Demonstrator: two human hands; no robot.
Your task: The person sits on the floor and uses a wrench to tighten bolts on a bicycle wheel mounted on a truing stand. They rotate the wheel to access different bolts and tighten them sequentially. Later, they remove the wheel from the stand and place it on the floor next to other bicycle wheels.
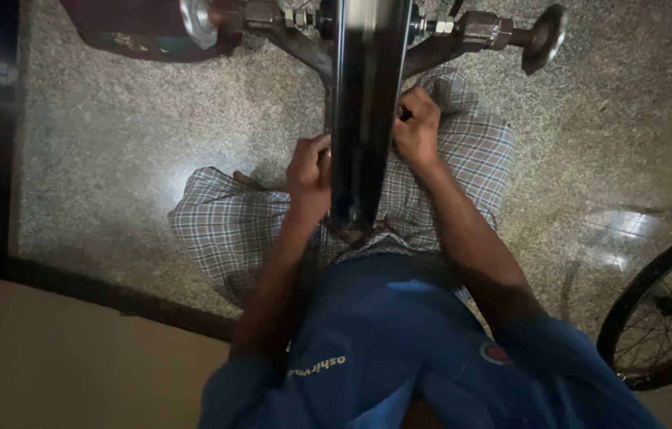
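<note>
- A black bicycle tyre (364, 111) stands edge-on in the middle of the view, running down from the axle to the person's lap.
- The left hand (310, 176) presses curled fingers against the tyre's left side.
- The right hand (418, 127) closes on the tyre's right edge; what it pinches cannot be told.
- The axle (463, 30) crosses the top, with nuts and round end pegs.
- A second wheel (662, 310) lies on the speckled floor (113, 135) at the right.
- Checked cloth (225, 226) covers the legs.
</note>
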